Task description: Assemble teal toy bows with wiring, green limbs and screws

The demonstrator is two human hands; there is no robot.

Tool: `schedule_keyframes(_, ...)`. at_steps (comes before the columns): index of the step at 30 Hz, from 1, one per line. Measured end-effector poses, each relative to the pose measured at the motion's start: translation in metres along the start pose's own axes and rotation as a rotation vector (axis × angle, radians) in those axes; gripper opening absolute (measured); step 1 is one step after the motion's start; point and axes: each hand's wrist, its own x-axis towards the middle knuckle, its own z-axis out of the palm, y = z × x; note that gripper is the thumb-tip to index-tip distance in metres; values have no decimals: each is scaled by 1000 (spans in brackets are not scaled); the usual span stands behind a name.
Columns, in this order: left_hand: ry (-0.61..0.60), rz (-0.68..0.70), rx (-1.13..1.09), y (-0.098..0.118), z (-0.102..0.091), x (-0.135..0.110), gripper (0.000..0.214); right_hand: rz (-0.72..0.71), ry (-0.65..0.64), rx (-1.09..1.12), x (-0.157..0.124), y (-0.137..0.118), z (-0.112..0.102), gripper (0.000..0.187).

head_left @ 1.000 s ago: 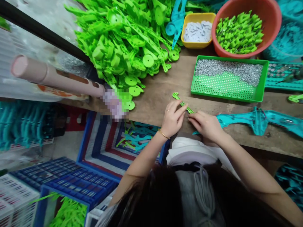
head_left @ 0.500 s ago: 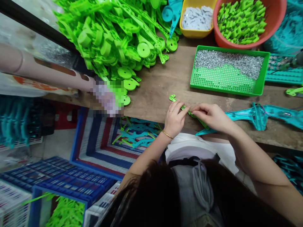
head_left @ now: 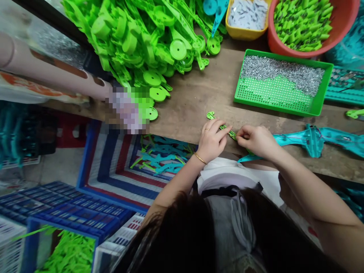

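A narrow lime-green plastic part (head_left: pixel 232 134) lies slantwise along the front of the wooden bench, its hooked end pointing up and left. Across its middle rest the fingers of my left hand (head_left: pixel 214 139), holding it against the wood. My right hand (head_left: pixel 258 141) is closed in a pinch at the part's lower right stretch; whatever sits between thumb and finger is hidden. Just right of that hand, and partly behind it, is a long turquoise plastic part (head_left: pixel 314 141) with thin dark wires along it. Its pointed end shows below my right wrist.
A perforated green tray (head_left: pixel 263 93) of small metal screws stands beyond my hands. Behind it are a yellow tub (head_left: pixel 247 34) of whitish pieces and a red bowl (head_left: pixel 345 22) of green clips. Green parts (head_left: pixel 136 41) are heaped at left. A striped lined crate (head_left: pixel 113 167) sits below the bench.
The whole view has shifted slightly. My right hand has slid a little to the right along the green part, uncovering more of it. My left hand still presses on it.
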Motion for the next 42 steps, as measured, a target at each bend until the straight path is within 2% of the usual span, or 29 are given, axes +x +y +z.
schedule_keyframes(4,-69,-16,15,-4,-8,5,25,4,36,34,-2,2,2,15)
schedule_keyframes(8,-74,-7,-3,-7,-10,6,25,-18,83,133,-2,4,-1,16)
schedule_keyframes(15,-62,-22,-19,-8,-6,7,20,-71,104,-298,-8,0,3,20)
schedule_keyframes(19,-63,-50,-25,-9,-4,8,19,-118,76,-379,-12,-2,9,22)
schedule_keyframes(26,-28,-53,-34,-5,-5,9,17,-64,42,-314,-10,-3,10,21)
schedule_keyframes(33,18,-134,1,2,-2,12,13,84,0,-227,-6,-11,7,19)
schedule_keyframes(42,33,-114,13,0,-1,12,12,115,-29,-165,0,-10,1,17)
